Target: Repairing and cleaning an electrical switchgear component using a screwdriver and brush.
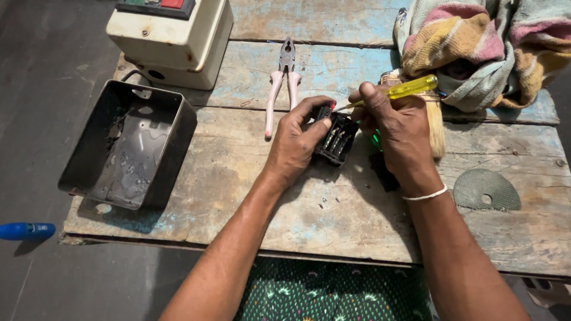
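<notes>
the left hand (295,142) has its grip closed round a small black electrical block (336,138), held tilted just above the middle of the wooden desk (333,214), its metal contacts facing up. the right hand (399,128) holds a yellow-handled screwdriver (399,91), tip at the block's top edge. the block looks light, rigid plastic, likely brittle at the corners; its flat outer sides seem the safest hold. pliers (282,83) lie just beyond, a brush (436,122) to the right, an open metal box (128,145) at the left edge; bare planks near the body give room

Dim overhead light, soft shadows, sharp focus
</notes>
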